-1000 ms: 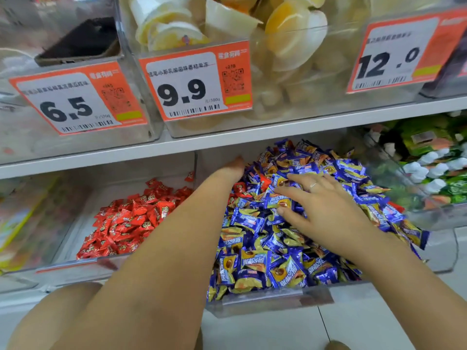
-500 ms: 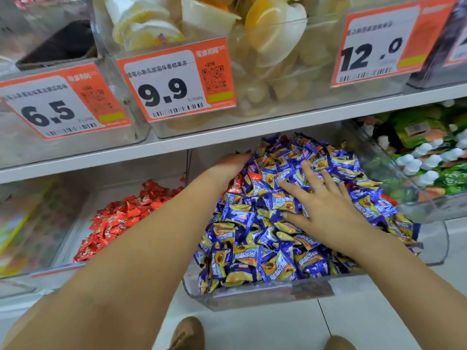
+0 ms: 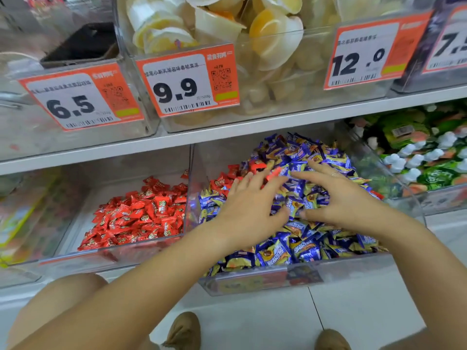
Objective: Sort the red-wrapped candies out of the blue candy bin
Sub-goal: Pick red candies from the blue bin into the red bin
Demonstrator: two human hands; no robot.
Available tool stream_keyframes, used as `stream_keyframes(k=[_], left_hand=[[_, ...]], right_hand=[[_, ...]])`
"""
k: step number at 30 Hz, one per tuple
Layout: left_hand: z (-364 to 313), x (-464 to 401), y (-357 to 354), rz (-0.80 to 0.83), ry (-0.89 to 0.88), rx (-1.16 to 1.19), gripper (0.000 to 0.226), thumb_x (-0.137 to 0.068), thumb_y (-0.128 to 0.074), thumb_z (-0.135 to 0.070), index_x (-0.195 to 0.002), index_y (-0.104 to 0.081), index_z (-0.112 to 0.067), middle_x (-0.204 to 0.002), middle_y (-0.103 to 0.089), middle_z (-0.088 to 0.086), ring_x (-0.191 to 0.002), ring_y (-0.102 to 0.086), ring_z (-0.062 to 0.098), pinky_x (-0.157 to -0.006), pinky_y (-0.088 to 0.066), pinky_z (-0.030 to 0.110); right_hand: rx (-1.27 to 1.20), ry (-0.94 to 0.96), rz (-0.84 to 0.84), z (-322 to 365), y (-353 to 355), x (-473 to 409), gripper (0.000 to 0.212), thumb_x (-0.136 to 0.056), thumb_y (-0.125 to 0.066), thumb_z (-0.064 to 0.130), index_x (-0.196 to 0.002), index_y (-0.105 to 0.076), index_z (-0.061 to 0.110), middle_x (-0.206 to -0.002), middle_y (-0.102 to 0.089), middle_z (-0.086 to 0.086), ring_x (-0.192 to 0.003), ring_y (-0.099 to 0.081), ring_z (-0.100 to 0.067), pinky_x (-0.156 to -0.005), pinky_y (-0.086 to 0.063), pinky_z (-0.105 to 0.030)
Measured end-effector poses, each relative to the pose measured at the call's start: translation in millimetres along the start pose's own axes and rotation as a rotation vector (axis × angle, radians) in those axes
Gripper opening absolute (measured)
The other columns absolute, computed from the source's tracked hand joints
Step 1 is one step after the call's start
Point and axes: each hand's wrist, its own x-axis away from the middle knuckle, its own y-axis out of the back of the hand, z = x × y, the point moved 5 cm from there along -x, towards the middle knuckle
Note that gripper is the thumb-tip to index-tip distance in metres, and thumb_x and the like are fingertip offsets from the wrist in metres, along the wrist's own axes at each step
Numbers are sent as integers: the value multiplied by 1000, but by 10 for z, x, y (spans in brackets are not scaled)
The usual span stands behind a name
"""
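The clear bin on the lower shelf is heaped with blue-and-yellow wrapped candies. Several red-wrapped candies lie among them at the pile's back left. My left hand hovers over the pile's left side with its fingers spread and straight. A blurred red candy sits at its fingertips; I cannot tell if it is pinched. My right hand, wearing a ring, rests flat on the blue candies at the pile's right.
A neighbouring clear bin to the left holds a heap of red candies. Green-and-white packets fill the bin to the right. Above, a shelf carries jelly cups and orange price tags. My shoes show on the white floor below.
My left hand has drawn back from the bin's rear left corner toward the middle of the pile, uncovering red candies behind it. My right hand stays flat on the blue candies.
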Motion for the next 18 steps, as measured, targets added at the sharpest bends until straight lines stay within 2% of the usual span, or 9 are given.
stream_keyframes(k=[3,6,8,9,11,13,14,16,18], left_hand=[[-47,195,-57,96,-45,-96,65,-92,-45,-50,-149,-14,-44,-160,16,-4,-145,20,25,-116,13,45],[-51,339,83,75,-81,30,49,-91,-50,-29,-132,-43,-54,-159,7,-11,-144,24,21,-116,18,43],[26,380,274,34,-5,308,55,-83,-52,-5,-99,-63,-56,-156,-21,-15,-147,3,15,-119,7,41],[103,394,369,-8,58,432,61,-78,-50,5,-83,-68,-53,-148,-39,-15,-145,-16,13,-120,-6,41],[314,392,520,-117,169,544,63,-73,-43,13,-68,-71,-43,-128,-61,-11,-116,-57,17,-102,-42,42],[499,345,588,-136,253,512,60,-77,-39,11,-85,-71,-39,-117,-66,-3,-72,-63,27,-66,-51,41],[559,301,584,-104,276,472,58,-80,-39,9,-100,-68,-37,-113,-67,4,-65,-59,29,-59,-50,40],[580,197,559,-65,277,417,50,-88,-43,1,-122,-58,-33,-116,-65,5,-75,-62,25,-61,-52,33],[457,130,526,-52,203,394,39,-94,-52,-20,-131,-52,-32,-128,-58,-5,-93,-61,12,-71,-46,17]], right_hand=[[-62,28,-61,13,35,50,72,-80,-68,15,-139,-37,43,-158,-15,8,-144,-14,-9,-102,-29,-27],[15,45,-120,69,40,56,59,-85,-58,14,-137,-43,36,-155,-24,4,-141,-23,-12,-106,-27,-30],[76,40,-127,93,42,65,51,-88,-56,15,-136,-47,32,-152,-31,5,-138,-29,-14,-104,-30,-30],[88,39,-136,103,46,71,47,-89,-55,15,-134,-50,30,-150,-34,5,-136,-32,-14,-102,-31,-29],[81,56,-196,143,67,87,38,-91,-54,18,-128,-56,28,-141,-45,4,-128,-41,-15,-98,-35,-30],[66,94,-268,237,80,113,30,-90,-56,33,-120,-60,29,-126,-55,7,-115,-49,-13,-90,-40,-29],[49,111,-275,289,72,125,34,-86,-58,45,-116,-61,31,-116,-57,10,-106,-53,-9,-84,-41,-28],[11,118,-199,370,12,140,51,-70,-60,64,-114,-58,39,-101,-51,20,-86,-53,4,-72,-41,-24],[96,109,-59,430,-105,150,64,-62,-65,70,-120,-47,48,-106,-46,24,-81,-48,12,-67,-40,-19]])
